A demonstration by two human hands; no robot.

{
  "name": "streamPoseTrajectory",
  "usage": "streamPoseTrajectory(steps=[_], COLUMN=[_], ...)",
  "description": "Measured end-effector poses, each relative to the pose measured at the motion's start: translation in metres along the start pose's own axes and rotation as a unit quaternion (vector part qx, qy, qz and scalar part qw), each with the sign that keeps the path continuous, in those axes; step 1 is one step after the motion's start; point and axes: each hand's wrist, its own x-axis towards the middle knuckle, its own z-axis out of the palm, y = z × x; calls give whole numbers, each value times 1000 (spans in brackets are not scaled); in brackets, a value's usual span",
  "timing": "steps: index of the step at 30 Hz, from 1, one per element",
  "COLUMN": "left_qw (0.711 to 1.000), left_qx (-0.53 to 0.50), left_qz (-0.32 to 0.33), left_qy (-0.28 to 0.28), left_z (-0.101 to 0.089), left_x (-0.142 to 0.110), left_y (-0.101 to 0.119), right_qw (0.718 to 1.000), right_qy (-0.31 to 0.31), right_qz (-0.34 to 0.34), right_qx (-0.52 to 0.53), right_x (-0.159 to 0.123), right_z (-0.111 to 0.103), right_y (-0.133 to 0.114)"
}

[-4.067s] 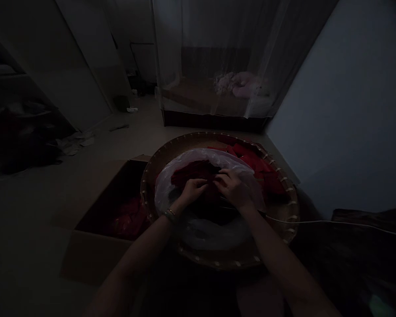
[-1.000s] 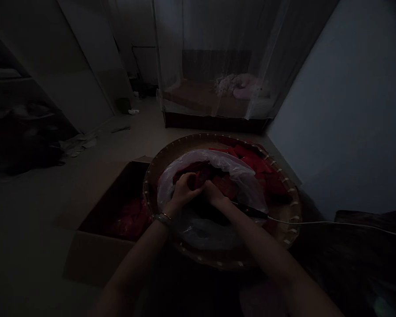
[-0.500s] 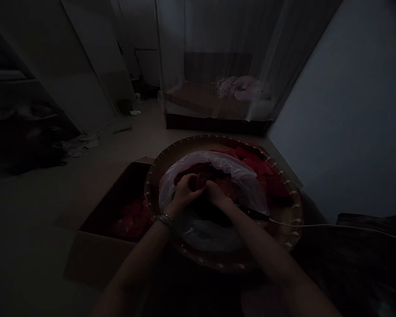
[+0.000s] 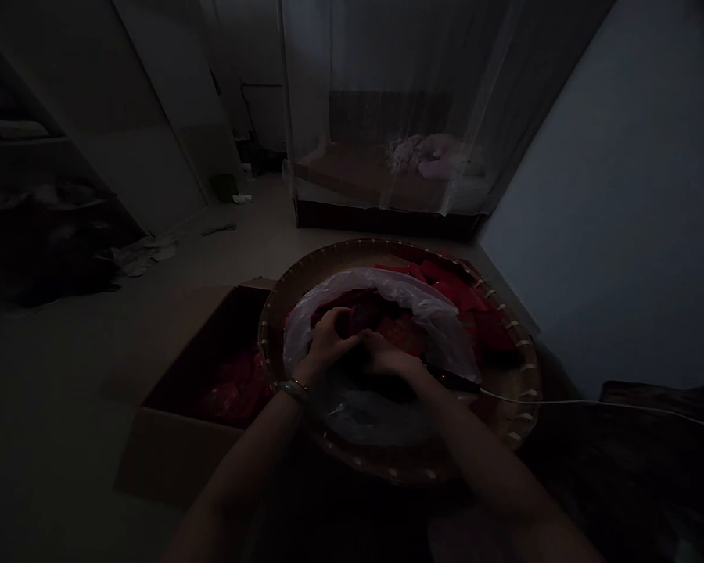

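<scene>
Dark red piece [image 4: 359,317] in the left hand [image 4: 327,339], right hand [image 4: 382,353] just beside

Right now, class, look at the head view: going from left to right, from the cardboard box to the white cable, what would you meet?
Cardboard box → left hand → right hand → dark device with a small red light → white cable.

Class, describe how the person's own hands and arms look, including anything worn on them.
The left hand and right hand wear no gloves, and no sleeves show on the forearms. Round the left wrist sit a thin gold-toned bangle and a thicker, greyish-green band. No jewellery shows on the right wrist; dim light hides finer detail.
</scene>
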Motion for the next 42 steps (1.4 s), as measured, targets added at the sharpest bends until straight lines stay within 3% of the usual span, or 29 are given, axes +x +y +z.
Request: streamPoseTrajectory(steps=[7, 11, 15, 17, 19, 24, 26, 32, 36, 42], left_qw=[1000, 1000, 1000, 1000, 1000, 1000, 1000, 1000, 999, 996], left_qx=[11, 12, 9, 9, 8, 6, 6, 13, 25, 43], left_qz=[-2, -2, -6, -7, -7, 0, 1, 7, 27, 56], left_qy=[-4, 5, 12, 16, 21, 24, 26, 16, -4, -52], left_z=[-1, -1, -2, -2, -2, 0, 0, 0, -1, 0], left_x=[0, 0, 1, 1, 1, 1, 1, 1, 0, -1], left_y=[-1, 1, 4, 5, 5, 2, 2, 3, 1, 2], right_qw=[999, 997, 973, 943, 896, 723, 672, 606, 568, 533], right_qy=[-5, 22, 81, 103, 109, 89, 97, 116, 171, 276], right_qz=[-18, -14, -25, 3, 60, 161, 177, 158, 150, 91], right_qx=[-28, 69, 217, 316, 425, 666, 713, 771, 791, 794], right_x=[11, 6, -2, -4, -6, -12, -14, -10, -8, -13], right_z=[12, 1, -12, -17, -20, -24, -25, -21, -19, -43], right_y=[-8, -4, 11, 15, 17, 13, 11, 6, 7, 2])
